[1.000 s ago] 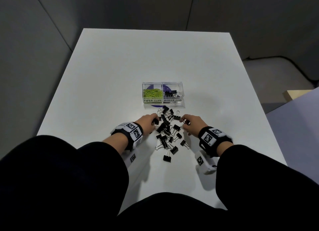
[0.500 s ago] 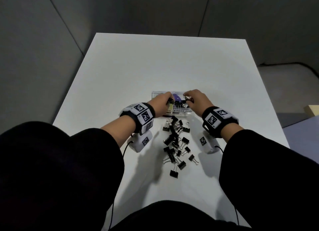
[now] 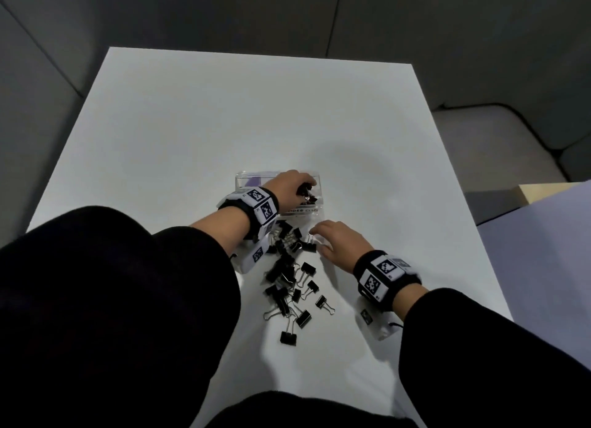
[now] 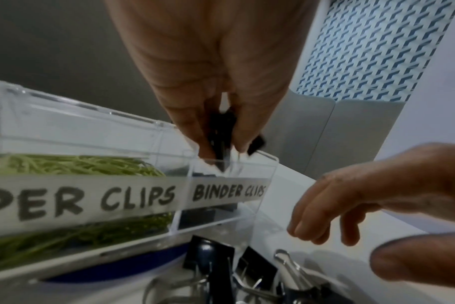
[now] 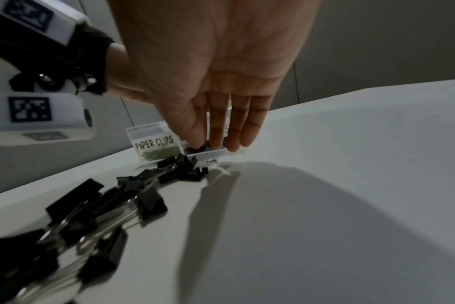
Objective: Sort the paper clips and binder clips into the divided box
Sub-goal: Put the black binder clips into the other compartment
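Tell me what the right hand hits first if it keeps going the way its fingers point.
Probably the loose binder clips by its fingertips: the right hand points across at them, just short of the divided box. Depth is unclear.

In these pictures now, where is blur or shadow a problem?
Head view: dim, with a soft shadow on the white table. Left wrist view: the binder clips in the left hand are smeared. Right wrist view: near binder clips are blurred; the right hand casts a broad shadow.

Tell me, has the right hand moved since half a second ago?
Yes. The right hand has drawn back from above the divided box toward the person, and now sits over the binder clip pile nearest the box.
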`<action>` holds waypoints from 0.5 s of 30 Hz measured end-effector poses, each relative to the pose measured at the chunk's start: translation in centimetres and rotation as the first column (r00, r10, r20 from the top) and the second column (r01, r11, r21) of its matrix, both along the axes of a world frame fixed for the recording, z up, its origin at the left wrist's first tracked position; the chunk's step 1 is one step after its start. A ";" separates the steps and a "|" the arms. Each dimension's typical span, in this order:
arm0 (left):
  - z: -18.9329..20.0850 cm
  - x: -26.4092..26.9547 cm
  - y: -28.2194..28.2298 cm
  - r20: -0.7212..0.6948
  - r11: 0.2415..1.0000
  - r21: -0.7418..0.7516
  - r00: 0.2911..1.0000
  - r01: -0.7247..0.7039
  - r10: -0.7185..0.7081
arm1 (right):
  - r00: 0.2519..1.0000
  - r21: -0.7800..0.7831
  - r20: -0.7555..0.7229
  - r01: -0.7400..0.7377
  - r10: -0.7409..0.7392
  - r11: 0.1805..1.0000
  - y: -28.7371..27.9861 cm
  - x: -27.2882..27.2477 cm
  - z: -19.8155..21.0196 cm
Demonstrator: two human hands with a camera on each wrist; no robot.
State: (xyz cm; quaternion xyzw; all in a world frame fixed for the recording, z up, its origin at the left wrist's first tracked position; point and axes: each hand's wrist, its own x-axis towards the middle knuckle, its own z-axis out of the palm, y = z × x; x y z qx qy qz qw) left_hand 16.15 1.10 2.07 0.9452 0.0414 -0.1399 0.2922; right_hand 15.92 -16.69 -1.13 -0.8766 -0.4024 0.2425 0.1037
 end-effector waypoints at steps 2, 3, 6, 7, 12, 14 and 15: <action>-0.1 -0.1 0.1 -0.003 0.998 0.040 0.998 0.055 -0.055 | 1.000 0.008 0.007 -0.028 0.028 1.000 0.1 -0.4 -0.7; 0.0 -0.4 0.2 0.014 0.996 0.053 0.997 0.074 -0.075 | 0.999 0.003 0.015 -0.042 0.042 0.999 0.2 -0.7 -1.0; 0.6 -1.8 0.3 0.081 0.987 0.115 0.990 0.109 -0.118 | 0.992 -0.060 0.091 -0.086 0.091 0.995 1.0 -1.1 -1.4; 0.6 -2.6 0.2 0.084 0.982 0.138 0.987 0.126 -0.138 | 0.988 -0.094 0.117 -0.089 0.100 0.992 1.2 -1.2 -1.5; -2.1 -6.6 -0.2 -0.038 0.903 0.315 0.955 0.292 -0.296 | 0.981 -0.205 0.167 -0.066 0.101 0.977 1.9 -1.7 -1.6; -3.2 -7.7 -0.1 -0.110 0.878 0.369 0.953 0.304 -0.284 | 0.981 -0.182 0.175 -0.052 0.085 0.982 1.7 -2.0 -1.6; -3.4 -8.1 -0.1 -0.146 0.886 0.361 0.956 0.290 -0.254 | 0.983 -0.168 0.171 -0.038 0.067 0.985 1.5 -2.2 -1.6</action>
